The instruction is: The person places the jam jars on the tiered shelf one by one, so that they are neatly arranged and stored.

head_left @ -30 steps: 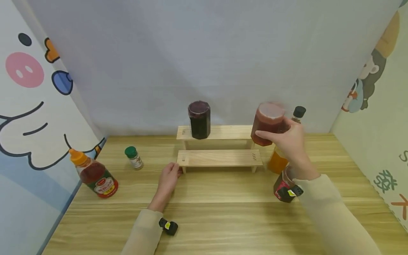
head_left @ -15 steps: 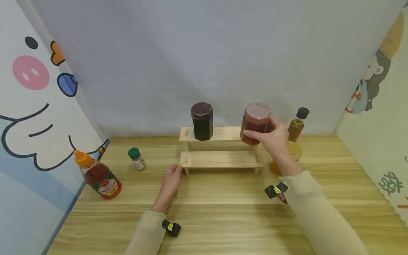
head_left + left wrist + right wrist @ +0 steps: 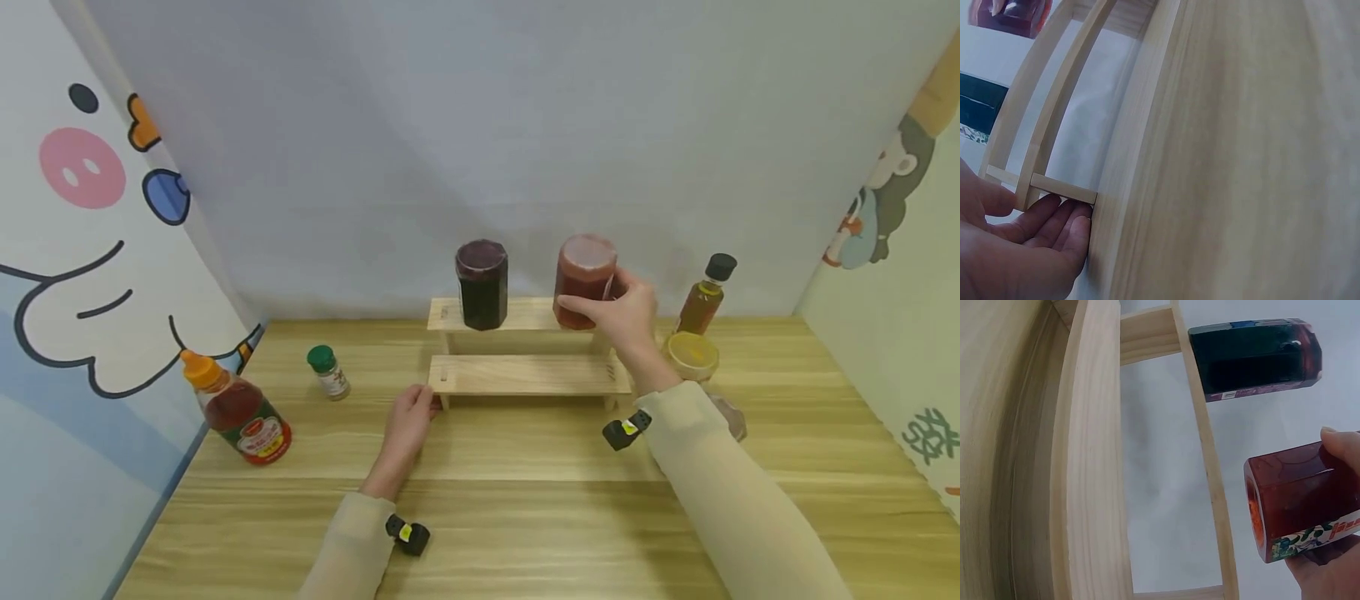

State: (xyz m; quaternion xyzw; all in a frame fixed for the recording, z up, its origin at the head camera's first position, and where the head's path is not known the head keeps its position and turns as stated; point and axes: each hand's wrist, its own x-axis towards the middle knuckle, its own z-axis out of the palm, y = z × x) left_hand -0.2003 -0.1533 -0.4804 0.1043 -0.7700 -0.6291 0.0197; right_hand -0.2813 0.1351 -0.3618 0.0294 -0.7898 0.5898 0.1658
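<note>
A two-tier wooden rack (image 3: 528, 375) stands on the table in front of the back wall. At its left end my left hand (image 3: 408, 421) grips the lower tier; the left wrist view shows thumb and fingers (image 3: 1041, 219) about the end leg. My right hand (image 3: 628, 321) holds a jar of red jam (image 3: 585, 279) upright over the right part of the upper tier. In the right wrist view a small gap shows between the jam jar's base (image 3: 1257, 512) and the shelf board. A dark purple jar (image 3: 482, 287) stands on the upper tier's left part.
On the left are a squeeze bottle (image 3: 251, 421) with an orange cap and a green-lidded spice shaker (image 3: 328, 375). On the right stand a black-capped bottle (image 3: 701, 304) and a yellow-topped jar (image 3: 692, 357). Another jar (image 3: 729, 415) is mostly hidden by my right sleeve.
My right hand has carried the red jam jar leftward, from the rack's right end to over the upper tier. My left hand stays at the rack's left end.
</note>
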